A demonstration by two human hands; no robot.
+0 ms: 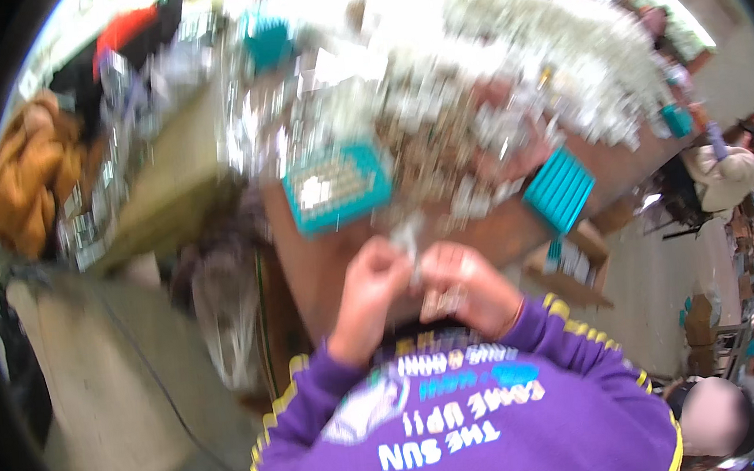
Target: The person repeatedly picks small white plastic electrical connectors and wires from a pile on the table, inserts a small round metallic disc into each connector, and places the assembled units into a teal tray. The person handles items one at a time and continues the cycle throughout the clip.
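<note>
Close together in front of my chest, at the table's near edge, are my left hand (371, 291) and my right hand (468, 287). Both are closed, fingertips nearly meeting. A small whitish, translucent piece (409, 238) sticks up between them, too blurred to name. The left fingers pinch at its lower end. Under my curled right fingers small beige pieces (442, 302) show. Just beyond my hands, on the brown table (318, 271), stands a teal tray (337, 218) with rows of pale pieces in it.
A teal slotted tray (561, 191) lies at the table's right edge, above a cardboard box (593, 258). Loose brown and white pieces (440, 142) and a large white heap (538, 37) cover the table's far part. Another person (722, 175) is at the far right.
</note>
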